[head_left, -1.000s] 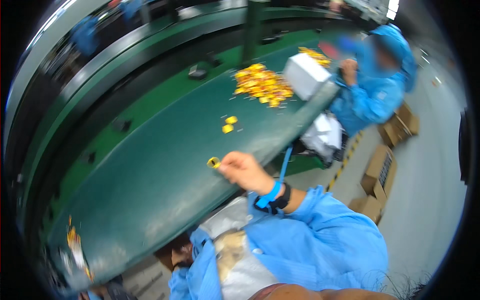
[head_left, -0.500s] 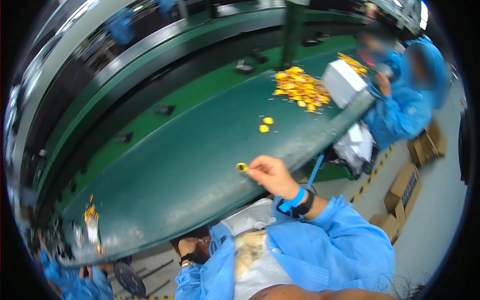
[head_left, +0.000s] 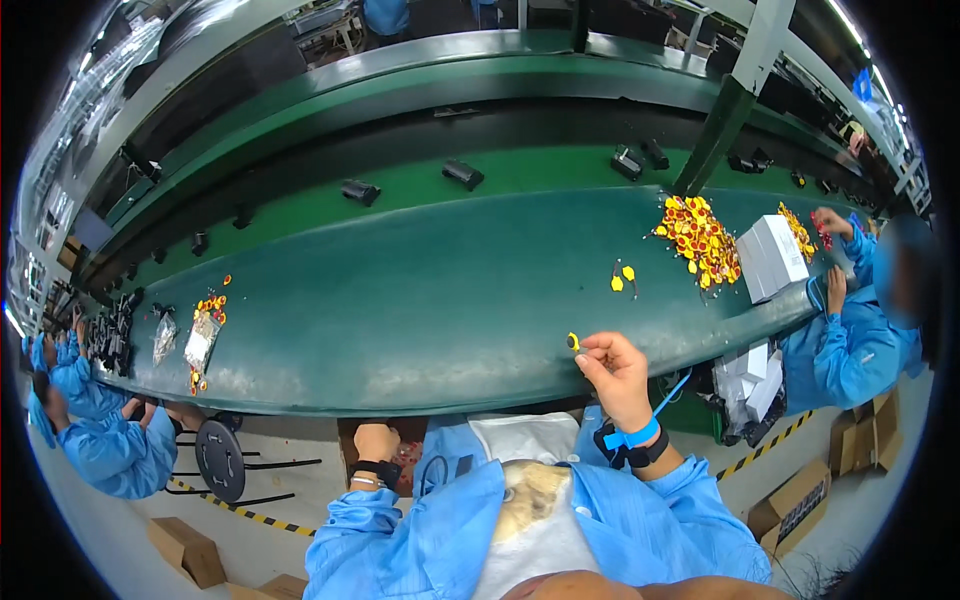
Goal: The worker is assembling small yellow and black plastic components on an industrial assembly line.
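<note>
My right hand is raised over the near edge of the long green table. Its thumb and fingertips pinch a small round yellow piece with a dark centre. Two loose yellow pieces with short dark leads lie beyond that hand. Farther right is a large heap of yellow and red pieces. My left hand is low, below the table's near edge, by an open cardboard box with reddish contents. Its fingers are mostly hidden.
White boxes stand beside the heap, near a co-worker in blue at right. At left are a clear bag among yellow pieces, many black parts, more co-workers and a round stool. A green post rises behind the table.
The view has swung and levelled, so the heap and white boxes appear farther right and the left end shows more fully. My right hand keeps its pinch on the yellow piece.
</note>
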Demonstrator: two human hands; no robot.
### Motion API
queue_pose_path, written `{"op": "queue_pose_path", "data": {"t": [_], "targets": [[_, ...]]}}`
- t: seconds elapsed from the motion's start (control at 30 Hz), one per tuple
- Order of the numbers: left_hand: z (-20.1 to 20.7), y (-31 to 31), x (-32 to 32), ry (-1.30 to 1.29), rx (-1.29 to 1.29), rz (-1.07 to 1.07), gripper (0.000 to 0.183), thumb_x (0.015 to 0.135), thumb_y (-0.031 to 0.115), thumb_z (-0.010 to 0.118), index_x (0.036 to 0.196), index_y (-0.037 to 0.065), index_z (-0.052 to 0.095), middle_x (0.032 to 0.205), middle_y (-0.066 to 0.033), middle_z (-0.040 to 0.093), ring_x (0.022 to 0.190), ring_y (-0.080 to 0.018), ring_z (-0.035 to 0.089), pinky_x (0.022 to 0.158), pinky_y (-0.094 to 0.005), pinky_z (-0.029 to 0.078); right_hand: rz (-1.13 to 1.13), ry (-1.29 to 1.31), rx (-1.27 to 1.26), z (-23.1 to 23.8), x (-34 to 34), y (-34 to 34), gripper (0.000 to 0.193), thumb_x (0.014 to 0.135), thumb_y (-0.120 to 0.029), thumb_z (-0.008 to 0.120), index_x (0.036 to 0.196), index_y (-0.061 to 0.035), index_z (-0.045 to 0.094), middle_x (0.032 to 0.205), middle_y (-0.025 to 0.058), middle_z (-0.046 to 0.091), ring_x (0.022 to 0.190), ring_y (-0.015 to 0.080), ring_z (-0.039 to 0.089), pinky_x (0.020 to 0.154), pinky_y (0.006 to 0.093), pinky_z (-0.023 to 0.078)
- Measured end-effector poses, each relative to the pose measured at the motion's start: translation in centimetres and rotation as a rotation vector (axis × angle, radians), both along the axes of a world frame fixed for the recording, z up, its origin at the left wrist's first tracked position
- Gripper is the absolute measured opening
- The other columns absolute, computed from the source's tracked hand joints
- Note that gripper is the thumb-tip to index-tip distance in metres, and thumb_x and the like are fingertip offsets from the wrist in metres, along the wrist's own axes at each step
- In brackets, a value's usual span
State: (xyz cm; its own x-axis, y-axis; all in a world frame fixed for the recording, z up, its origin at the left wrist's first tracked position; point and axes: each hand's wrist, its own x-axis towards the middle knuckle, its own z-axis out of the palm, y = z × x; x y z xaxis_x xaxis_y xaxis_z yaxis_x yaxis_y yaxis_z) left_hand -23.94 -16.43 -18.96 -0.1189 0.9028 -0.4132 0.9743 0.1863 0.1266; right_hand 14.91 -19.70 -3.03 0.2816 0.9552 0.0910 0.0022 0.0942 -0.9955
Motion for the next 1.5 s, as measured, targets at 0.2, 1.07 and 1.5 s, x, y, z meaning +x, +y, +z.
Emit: {"op": "queue_pose_path", "data": {"t": [0.2,1.07,1.5], "targets": [[0.7,-0.8,1.1,0.003,-0.037,-0.132,0.038,0.067,0.025,0.07,0.098,0.003,0.067,0.101,-0.0185,0.064,0.1,-0.0381,0.058,0.086,-0.0436,0.048,-0.018,-0.125,0.058,0.1,0.2,-1.0,0.02,0.081,-0.001,0.065,0.099,-0.0016,0.059,0.072,-0.0024,0.057,0.065,0.0024,0.049,0.059,0.0182,0.041],[8.0,-2.3,4.0,-0.308,0.35,-0.254,0.027,0.072,0.026,0.068,0.059,0.004,0.059,0.061,-0.0146,0.06,0.063,-0.0346,0.06,0.057,-0.0422,0.046,0.03,0.079,0.038,0.7,1.2,-0.9,0.015,0.088,-0.002,0.054,0.102,0.0009,0.058,0.077,0.0032,0.061,0.07,0.0074,0.058,0.06,0.021,0.047],[17.6,-1.6,9.9,-1.018,0.337,-0.396,0.02,0.075,0.003,0.065,0.094,-0.002,0.065,0.074,-0.0095,0.064,0.066,-0.0146,0.062,0.061,-0.0265,0.049,0.164,0.034,0.06,1.9,-1.1,-0.7,0.018,0.086,-0.003,0.057,0.104,0.0004,0.057,0.081,0.004,0.063,0.073,0.0086,0.06,0.064,0.0218,0.048]]}}
